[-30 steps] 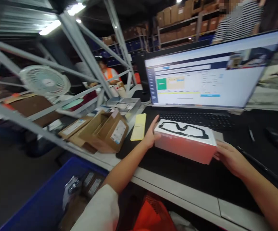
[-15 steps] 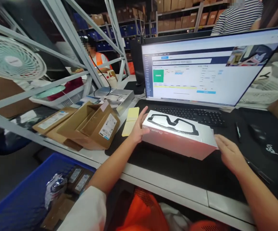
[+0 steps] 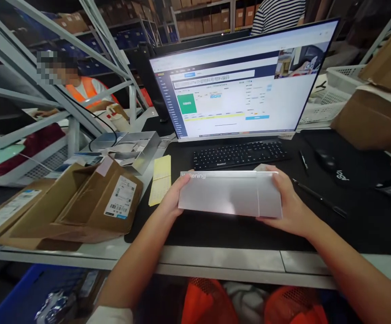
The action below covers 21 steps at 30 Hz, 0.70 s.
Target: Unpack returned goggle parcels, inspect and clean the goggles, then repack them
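I hold a flat silvery-white product box [image 3: 229, 193] with both hands, tilted so one long side faces me, just above the black desk mat [image 3: 236, 234]. My left hand [image 3: 172, 198] grips its left end, fingers curled round the edge. My right hand [image 3: 288, 202] wraps round its right end, thumb on top. The box hangs in front of the black keyboard [image 3: 239, 154] and the lit monitor [image 3: 239, 85].
An open brown carton [image 3: 90, 202] with a shipping label lies left, beside a yellow pad [image 3: 161, 179]. A pen [image 3: 320, 198], a mouse [image 3: 327, 158] and cardboard boxes [image 3: 374, 117] are right. A person in an orange vest sits behind the metal racking [image 3: 90, 76]; another person in stripes stands behind the monitor.
The box was lifted off the mat and tipped up so its side faces me. My right hand, open beside it half a second ago, now grips its right end. The view has shifted left.
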Available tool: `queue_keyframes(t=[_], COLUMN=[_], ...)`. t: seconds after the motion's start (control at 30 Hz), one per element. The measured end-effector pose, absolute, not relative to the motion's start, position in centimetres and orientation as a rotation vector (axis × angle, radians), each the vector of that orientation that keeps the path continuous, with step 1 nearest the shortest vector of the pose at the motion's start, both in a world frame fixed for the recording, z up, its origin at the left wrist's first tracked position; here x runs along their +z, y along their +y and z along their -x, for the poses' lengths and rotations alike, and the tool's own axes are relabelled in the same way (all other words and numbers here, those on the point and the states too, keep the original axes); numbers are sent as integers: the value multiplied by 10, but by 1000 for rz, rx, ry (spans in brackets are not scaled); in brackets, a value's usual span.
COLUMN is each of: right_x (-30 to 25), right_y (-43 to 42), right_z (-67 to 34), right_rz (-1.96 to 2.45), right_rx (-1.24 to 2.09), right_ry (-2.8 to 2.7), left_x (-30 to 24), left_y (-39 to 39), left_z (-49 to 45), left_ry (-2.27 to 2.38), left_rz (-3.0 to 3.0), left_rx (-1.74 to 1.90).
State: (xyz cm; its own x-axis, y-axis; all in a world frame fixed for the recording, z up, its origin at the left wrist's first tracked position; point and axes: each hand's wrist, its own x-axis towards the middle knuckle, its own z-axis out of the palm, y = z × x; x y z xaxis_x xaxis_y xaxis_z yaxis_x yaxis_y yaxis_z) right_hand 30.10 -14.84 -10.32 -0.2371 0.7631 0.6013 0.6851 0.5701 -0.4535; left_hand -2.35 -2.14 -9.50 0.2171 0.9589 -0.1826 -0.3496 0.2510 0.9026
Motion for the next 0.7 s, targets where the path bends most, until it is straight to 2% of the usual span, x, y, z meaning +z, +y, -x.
queue_keyframes(t=[0.1, 0.27, 0.37, 0.47, 0.6, 0.7], right_x=[-112, -120, -127, -133, -125, -114], right_y=[-138, -124, -125, -131, -142, -154], right_z=[-309, -293, -274, -265, -267, -261], right_rz=[1266, 1265, 1247, 1321, 1519, 1538], right_rx=[243, 950, 1183, 1083, 569, 374], right_ry=[-1727, -1135, -1050, -1153, -1470, -1721], left_x=[-100, -103, -101, -100, -102, -104], left_y=[-16, -24, -37, -44, -43, -45], left_z=[24, 29, 19, 3, -6, -5], left_ry=[895, 648, 654, 732, 797, 818], left_rz=[-807, -1137, -1151, -954, -867, -891], left_rx=[974, 1049, 1148, 1301, 1386, 1392])
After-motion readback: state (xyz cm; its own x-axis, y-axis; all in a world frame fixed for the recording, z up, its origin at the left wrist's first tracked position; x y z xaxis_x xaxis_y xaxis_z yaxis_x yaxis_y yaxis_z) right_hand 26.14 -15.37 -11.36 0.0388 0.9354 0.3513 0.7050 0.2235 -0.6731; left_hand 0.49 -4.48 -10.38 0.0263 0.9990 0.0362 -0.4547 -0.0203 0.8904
